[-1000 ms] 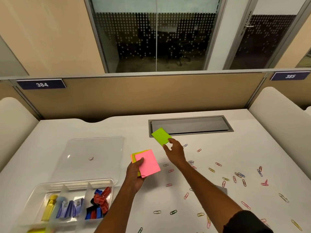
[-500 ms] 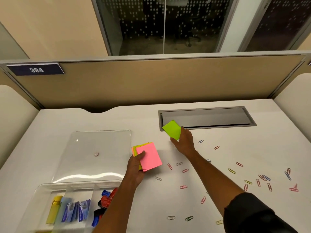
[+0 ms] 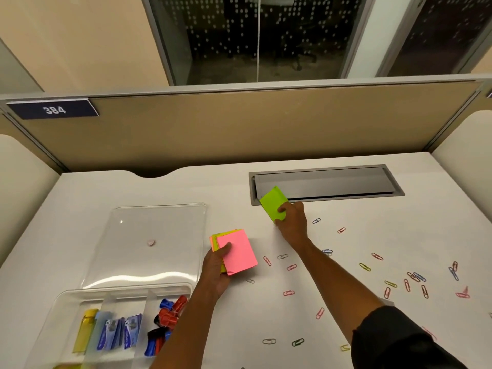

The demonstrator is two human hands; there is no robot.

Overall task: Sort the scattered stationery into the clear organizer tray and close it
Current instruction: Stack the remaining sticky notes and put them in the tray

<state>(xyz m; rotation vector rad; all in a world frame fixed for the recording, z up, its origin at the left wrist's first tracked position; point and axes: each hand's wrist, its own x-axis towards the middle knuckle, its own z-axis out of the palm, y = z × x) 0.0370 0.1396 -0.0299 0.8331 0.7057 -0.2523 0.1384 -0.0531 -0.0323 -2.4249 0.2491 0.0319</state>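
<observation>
**Green pad gripped at the grommet, stack held beside the lid**

Compared with half a second ago, little is changed: the green pad (image 3: 273,206) is now seen with the thumb laid across its near face and more of it covered by the right hand (image 3: 291,222), and it is still at the near left corner of the metal cable tray (image 3: 346,182). The stack of sticky notes (image 3: 235,253) remains in the left hand (image 3: 217,270), in the same spot on the desk (image 3: 346,235).

The green pad is pinched by the right hand, fingers curled round its near right edge. It lies at the far end of that outstretched arm, beyond and right of the stack. The stack, pink sheet uppermost with yellow and orange edges showing at its far left, is gripped by the left hand from the near left, thumb on top. The two hands are held well apart.

The green pad's long axis runs from far left to near right, one corner raised towards the cable tray. The stack's long axis runs from far to near, tilted slightly to the right.

The clear tray (image 3: 80,294) is at the near left, with clips and small packets sorted in its compartments; its lid (image 3: 159,235) lies flat just beyond it, just left of the stack. Paper clips (image 3: 364,267) are scattered over the desk to the right.
</observation>
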